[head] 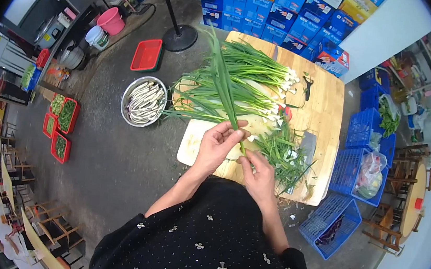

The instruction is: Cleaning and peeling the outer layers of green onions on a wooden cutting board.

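Note:
My left hand grips a green garlic stalk near its lower end, with its long flat leaves pointing away from me. The fingers of my right hand pinch the stalk's pale base just below. Beyond my hands, bunches of green garlic lie on a wooden table, white bulb ends to the right. Large white radishes show partly beneath them. Right of my hands is a heap of leaf trimmings. A wide metal blade lies beside that heap.
A black peeler lies on the table, and a pale cutting board is at its left. A steel bowl of striped eggplants and a red basket stand on the floor. Blue crates flank the right side; stacked cartons stand behind.

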Motion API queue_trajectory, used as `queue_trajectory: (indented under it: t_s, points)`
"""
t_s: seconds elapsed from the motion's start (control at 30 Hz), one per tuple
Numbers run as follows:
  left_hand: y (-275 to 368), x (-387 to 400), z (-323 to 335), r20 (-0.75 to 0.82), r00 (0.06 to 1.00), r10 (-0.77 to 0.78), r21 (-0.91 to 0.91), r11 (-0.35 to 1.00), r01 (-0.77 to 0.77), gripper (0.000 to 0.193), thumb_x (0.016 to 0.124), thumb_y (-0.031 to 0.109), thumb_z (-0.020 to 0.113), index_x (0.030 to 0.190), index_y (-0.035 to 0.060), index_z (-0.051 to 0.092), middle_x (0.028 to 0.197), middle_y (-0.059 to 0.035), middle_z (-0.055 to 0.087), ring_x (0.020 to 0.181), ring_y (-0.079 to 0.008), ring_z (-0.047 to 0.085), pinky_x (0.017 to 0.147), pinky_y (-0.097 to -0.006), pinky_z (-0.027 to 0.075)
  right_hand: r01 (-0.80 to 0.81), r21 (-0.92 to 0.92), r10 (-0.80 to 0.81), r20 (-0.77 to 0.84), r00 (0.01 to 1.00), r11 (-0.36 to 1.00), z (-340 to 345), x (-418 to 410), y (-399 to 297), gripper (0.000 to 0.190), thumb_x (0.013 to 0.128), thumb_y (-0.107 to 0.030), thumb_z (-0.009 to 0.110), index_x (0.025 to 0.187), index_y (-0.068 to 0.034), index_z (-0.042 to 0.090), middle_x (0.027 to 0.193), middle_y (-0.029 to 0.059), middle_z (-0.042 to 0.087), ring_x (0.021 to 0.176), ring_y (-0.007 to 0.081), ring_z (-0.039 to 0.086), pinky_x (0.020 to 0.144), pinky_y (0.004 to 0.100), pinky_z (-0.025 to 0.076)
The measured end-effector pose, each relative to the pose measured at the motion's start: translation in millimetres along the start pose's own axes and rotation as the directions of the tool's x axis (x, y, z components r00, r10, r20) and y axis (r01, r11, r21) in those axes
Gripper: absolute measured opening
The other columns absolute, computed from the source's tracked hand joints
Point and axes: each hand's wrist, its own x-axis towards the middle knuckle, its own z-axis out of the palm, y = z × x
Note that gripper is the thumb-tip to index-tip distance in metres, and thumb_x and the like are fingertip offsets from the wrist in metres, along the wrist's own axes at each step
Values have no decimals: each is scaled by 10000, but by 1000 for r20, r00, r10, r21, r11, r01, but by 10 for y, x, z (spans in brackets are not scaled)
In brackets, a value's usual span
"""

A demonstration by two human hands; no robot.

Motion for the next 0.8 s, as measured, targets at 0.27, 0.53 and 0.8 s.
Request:
queue_trajectory:
  t_s: [0.27, 0.53, 0.8]
  points:
    - [118, 170, 65, 22, 981, 191, 81, 978, -192, 407, 1084, 193, 470, 1458, 34, 482, 1020, -43, 675, 571, -18, 456, 496, -178, 396, -40, 98, 33, 74, 997, 994, 224, 28, -92, 199, 912, -177, 693, 989, 3, 726, 893, 167, 723, 818, 341, 695, 764, 372, 540]
    - [380, 82, 56, 152, 985, 80, 467, 872, -143, 372, 1037, 132, 535, 1392, 27, 577, 860, 4, 739, 568, -11, 410, 512, -207, 373, 200, -169, -247, -329, 912, 965, -586, 365, -424, 210, 830, -109, 765, 1016, -20, 723, 904, 96, 700, 839, 323, 653, 843, 444, 509]
    - [308, 22, -5, 311, 944, -114, 529, 846, -73, 314, 1057, 186, 500, 1255, 0, 657, 865, 9, 736, 556, -26, 461, 511, -208, 408, 398, -520, -500, -65, 864, 756, -966, 648, -555, 292, 830, -125, 736, 1115, -68, 710, 1151, 64, 643, 1136, 283, 565, 1065, 541, 360]
